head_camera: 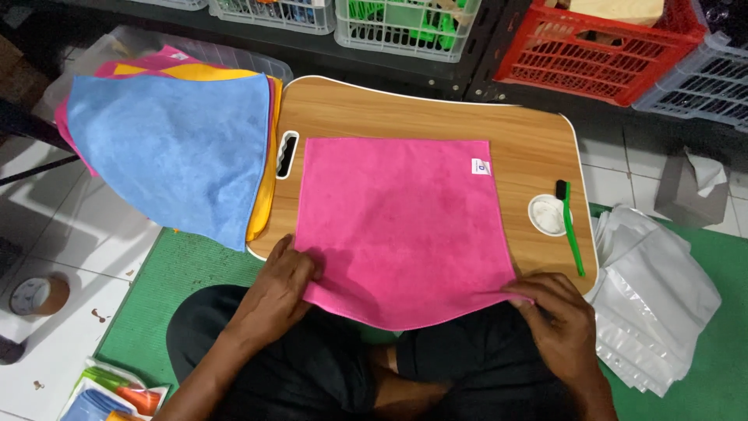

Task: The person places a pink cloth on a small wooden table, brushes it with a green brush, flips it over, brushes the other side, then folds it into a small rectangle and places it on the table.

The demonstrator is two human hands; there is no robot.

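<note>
A pink microfibre cloth (401, 218) lies spread flat on a small wooden lap table (436, 117), its near edge hanging over the front. My left hand (274, 290) pinches the near left corner of the cloth. My right hand (555, 316) grips the near right corner. A small white label (481, 166) sits at the cloth's far right corner.
A stack of cloths, blue (175, 152) on top with yellow and pink beneath, rests on a clear bin at the left. A green toothbrush (571, 226) and white cup hole (548, 214) sit on the table's right. White plastic bags (658, 292) lie right on a green mat. Crates line the back.
</note>
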